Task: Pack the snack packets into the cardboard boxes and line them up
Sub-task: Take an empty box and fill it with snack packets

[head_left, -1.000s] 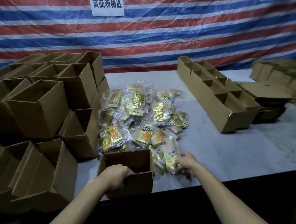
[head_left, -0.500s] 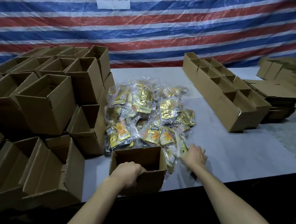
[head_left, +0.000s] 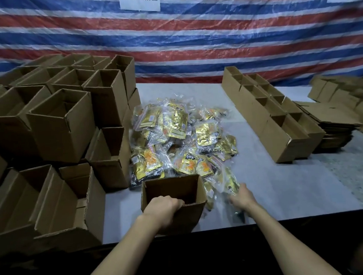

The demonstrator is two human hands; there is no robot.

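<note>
Left hand grips cardboard box rim; snack packet just right of box, at right hand, grip too blurred.

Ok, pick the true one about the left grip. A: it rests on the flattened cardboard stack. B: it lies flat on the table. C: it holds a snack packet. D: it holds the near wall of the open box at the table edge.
D: the left grip curls its fingers over the near wall of the open cardboard box, with no packet in it.
</note>
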